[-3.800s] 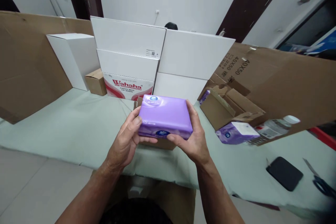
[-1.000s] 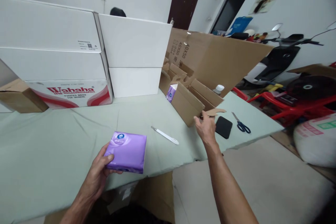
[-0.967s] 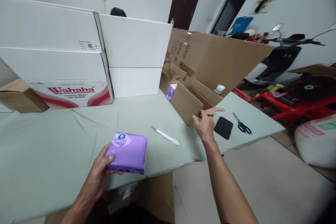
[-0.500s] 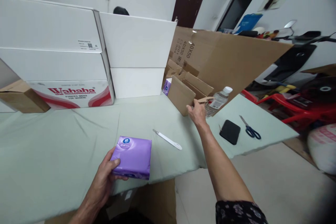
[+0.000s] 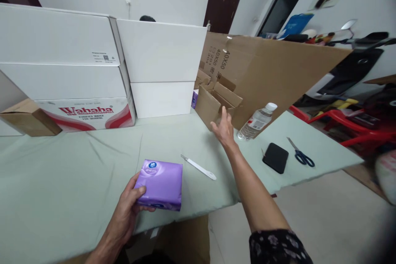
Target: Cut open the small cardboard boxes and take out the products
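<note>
My left hand point(image 5: 128, 204) grips a purple pack of tissues point(image 5: 161, 183) by its left side, thumb on top, over the table's front edge. My right hand point(image 5: 225, 130) is stretched out with its fingers apart, holding nothing, just in front of a small open cardboard box point(image 5: 208, 105). Whether the fingertips touch the box I cannot tell. Between the hands, a white-handled scalpel-like knife point(image 5: 199, 168) lies on the green table cover point(image 5: 89, 189). A clear water bottle point(image 5: 257, 121) stands to the right of my right hand.
White cartons point(image 5: 62, 82) are stacked along the back left, beside a small brown box point(image 5: 32, 119). A large cardboard sheet point(image 5: 272, 66) stands behind the bottle. A black flat pad point(image 5: 275, 158) and scissors point(image 5: 300, 154) lie at the right.
My right hand has let go of the open box's flap and drawn slightly left, its fingers spreading. The left hand keeps hold of the tissue pack. The view has shifted slightly.
</note>
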`<action>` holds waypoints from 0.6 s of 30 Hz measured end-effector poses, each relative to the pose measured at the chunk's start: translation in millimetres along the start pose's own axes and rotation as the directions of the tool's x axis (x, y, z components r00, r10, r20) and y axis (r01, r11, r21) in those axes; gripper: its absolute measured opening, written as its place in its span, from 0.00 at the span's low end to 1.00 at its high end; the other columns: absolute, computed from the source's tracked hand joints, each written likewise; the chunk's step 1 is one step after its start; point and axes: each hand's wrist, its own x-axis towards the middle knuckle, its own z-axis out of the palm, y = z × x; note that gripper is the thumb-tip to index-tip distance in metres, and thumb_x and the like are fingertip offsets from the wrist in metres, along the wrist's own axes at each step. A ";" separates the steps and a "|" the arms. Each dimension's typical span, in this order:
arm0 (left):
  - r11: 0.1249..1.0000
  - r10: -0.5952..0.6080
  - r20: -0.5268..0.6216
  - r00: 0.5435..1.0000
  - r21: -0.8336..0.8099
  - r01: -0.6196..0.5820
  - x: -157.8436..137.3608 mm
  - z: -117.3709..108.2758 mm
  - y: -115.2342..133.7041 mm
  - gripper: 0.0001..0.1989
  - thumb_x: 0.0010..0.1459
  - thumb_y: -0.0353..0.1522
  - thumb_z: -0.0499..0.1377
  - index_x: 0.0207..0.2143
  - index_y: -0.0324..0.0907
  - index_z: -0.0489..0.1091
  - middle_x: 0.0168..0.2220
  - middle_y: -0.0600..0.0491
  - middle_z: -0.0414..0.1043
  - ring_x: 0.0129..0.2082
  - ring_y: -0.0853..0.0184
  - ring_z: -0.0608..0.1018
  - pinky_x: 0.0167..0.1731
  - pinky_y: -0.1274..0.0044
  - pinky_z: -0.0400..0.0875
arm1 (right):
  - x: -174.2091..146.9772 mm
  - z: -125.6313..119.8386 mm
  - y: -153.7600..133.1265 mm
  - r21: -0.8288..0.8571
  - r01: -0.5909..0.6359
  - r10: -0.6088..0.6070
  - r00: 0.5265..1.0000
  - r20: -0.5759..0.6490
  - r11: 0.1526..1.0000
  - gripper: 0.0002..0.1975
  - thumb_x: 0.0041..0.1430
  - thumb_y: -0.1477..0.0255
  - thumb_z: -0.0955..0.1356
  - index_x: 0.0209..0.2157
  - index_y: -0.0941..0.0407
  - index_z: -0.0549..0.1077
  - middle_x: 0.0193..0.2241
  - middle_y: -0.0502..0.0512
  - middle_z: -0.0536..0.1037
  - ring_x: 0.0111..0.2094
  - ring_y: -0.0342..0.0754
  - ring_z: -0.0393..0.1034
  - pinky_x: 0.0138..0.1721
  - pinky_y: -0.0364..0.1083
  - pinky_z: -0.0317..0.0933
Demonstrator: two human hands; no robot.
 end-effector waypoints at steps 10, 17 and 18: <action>0.980 0.020 0.192 0.981 0.189 -0.057 20.8 33.1 -3.5 0.41 0.51 0.46 0.68 0.64 0.40 0.66 0.54 0.42 0.76 0.43 0.52 0.79 0.31 0.71 0.76 | -181.7 -26.9 -8.6 0.605 -0.609 -0.165 0.622 0.766 0.513 0.42 0.53 0.45 0.75 0.64 0.52 0.69 0.57 0.62 0.77 0.56 0.60 0.73 0.53 0.57 0.69; 0.755 0.234 0.401 0.886 0.499 -0.426 17.2 89.7 11.6 0.33 0.41 0.31 0.70 0.54 0.43 0.77 0.53 0.42 0.77 0.54 0.43 0.76 0.57 0.59 0.68 | -165.6 -53.9 14.8 0.623 -0.534 -0.408 0.474 0.780 0.571 0.47 0.41 0.54 0.83 0.61 0.56 0.72 0.55 0.60 0.79 0.57 0.59 0.73 0.60 0.55 0.63; 0.729 0.246 0.439 0.864 0.504 -0.464 17.0 97.6 12.1 0.33 0.41 0.31 0.69 0.54 0.44 0.78 0.52 0.42 0.78 0.53 0.43 0.77 0.57 0.58 0.68 | -162.1 -54.4 19.0 0.610 -0.540 -0.415 0.448 0.792 0.580 0.48 0.39 0.54 0.83 0.61 0.56 0.72 0.53 0.60 0.80 0.55 0.58 0.74 0.59 0.55 0.65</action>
